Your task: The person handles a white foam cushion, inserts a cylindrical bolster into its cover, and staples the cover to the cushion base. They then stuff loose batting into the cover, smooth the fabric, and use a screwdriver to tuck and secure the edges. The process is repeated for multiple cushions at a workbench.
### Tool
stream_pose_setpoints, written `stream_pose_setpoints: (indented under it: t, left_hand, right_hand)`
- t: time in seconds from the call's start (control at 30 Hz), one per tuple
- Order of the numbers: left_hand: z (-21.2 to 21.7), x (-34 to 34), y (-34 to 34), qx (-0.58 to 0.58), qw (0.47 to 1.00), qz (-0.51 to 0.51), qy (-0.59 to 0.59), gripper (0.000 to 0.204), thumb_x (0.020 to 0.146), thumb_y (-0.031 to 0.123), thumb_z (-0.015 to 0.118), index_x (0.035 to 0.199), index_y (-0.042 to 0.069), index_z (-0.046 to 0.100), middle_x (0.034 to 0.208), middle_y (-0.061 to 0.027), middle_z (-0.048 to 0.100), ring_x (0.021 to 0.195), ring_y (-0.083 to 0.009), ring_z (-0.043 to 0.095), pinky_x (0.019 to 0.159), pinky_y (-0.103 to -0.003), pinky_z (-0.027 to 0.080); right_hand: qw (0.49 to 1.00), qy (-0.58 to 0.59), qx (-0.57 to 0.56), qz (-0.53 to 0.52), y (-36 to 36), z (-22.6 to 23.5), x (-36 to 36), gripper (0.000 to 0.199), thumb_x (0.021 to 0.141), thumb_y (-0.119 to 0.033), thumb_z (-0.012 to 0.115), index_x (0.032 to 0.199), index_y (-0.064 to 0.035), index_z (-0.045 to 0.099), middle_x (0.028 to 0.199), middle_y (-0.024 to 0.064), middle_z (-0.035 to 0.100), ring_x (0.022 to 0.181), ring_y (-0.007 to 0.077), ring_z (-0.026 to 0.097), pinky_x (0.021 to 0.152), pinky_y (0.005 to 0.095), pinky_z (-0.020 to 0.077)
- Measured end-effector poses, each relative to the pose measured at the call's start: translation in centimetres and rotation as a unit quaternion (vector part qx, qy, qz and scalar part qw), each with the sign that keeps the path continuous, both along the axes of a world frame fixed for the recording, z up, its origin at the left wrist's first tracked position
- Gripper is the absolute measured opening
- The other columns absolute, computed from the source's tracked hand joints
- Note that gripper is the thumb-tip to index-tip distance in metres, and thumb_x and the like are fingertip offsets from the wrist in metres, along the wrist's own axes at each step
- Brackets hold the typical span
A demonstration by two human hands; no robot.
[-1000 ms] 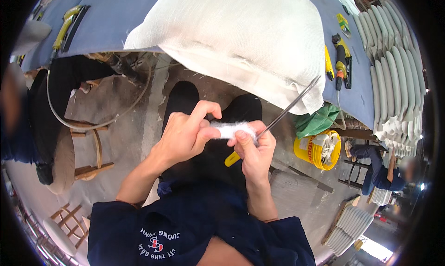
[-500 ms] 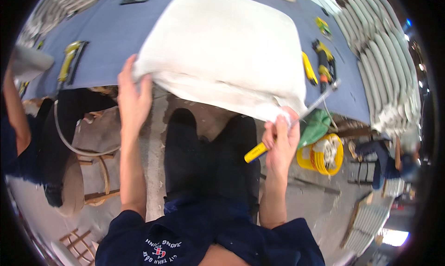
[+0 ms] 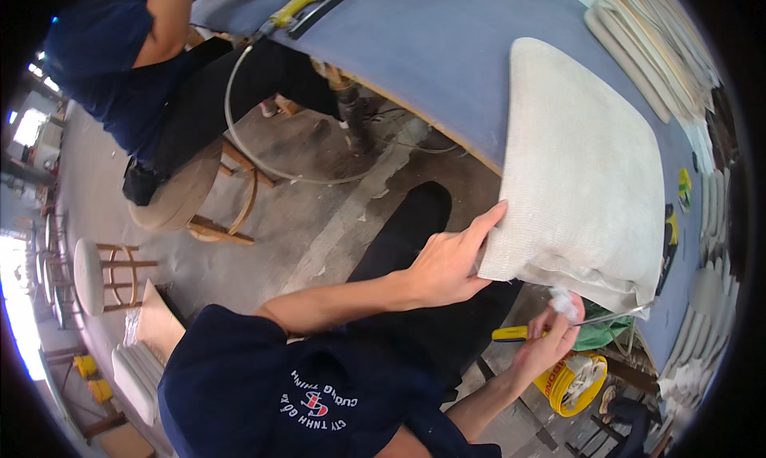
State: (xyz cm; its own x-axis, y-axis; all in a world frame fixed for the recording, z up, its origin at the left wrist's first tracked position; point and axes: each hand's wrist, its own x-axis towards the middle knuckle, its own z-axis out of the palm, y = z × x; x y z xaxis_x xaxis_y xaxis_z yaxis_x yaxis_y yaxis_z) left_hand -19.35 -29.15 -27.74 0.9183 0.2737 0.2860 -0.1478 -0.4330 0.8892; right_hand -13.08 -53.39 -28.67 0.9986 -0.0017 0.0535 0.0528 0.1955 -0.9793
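A cream fabric-covered seat cushion lies partly on the blue table and overhangs its near edge. Loose fabric is bunched along its near side. My left hand grips the cushion's near left corner, fingers along the edge. Just below the bunched side is my right hand, closed round a screwdriver-like tool with a yellow handle and a long thin metal shaft pointing right. The same hand pinches a tuft of white stuffing in its fingertips, close to the cushion.
On the blue table lies a yellow staple gun with an air hose. Flat cream pads are stacked at the far right. A seated co-worker is at left. A yellow bucket stands below my right hand.
The view has swung left, so the table and cushion now sit further right and look tilted. My left hand stays on the cushion's corner; the right still holds the tool and white tuft.
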Motion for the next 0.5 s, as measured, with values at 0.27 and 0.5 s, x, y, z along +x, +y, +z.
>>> stream_pose_setpoints:
  t: [0.27, 0.5]
  left_hand:
    - [0.2, 0.8, 1.3, 0.098, 0.979, 0.040, -0.175, 0.043, 0.073, -0.002, 0.084, 0.114, 0.011, 0.081, 0.104, -0.0115, 0.066, 0.090, -0.0252, 0.069, 0.077, -0.034, 0.058]
    - [3.8, 2.2, 3.0, 0.184, 0.977, -0.006, -0.110, 0.024, 0.074, 0.004, 0.085, 0.096, 0.009, 0.075, 0.102, -0.0091, 0.065, 0.084, -0.0279, 0.069, 0.072, -0.036, 0.057]
  right_hand:
    - [0.991, -0.102, -0.021, 0.083, 1.6, 2.0, -2.5, 0.015, 0.101, -0.002, 0.049, 0.116, -0.0031, 0.056, 0.084, 0.0031, 0.053, 0.060, 0.0058, 0.044, 0.049, 0.0217, 0.0323]
    - [0.986, -0.028, -0.082, 0.143, 2.3, 3.3, -3.0, 0.027, 0.102, 0.006, 0.057, 0.127, -0.0019, 0.058, 0.090, -0.0044, 0.051, 0.073, 0.0008, 0.046, 0.062, 0.0187, 0.0363]
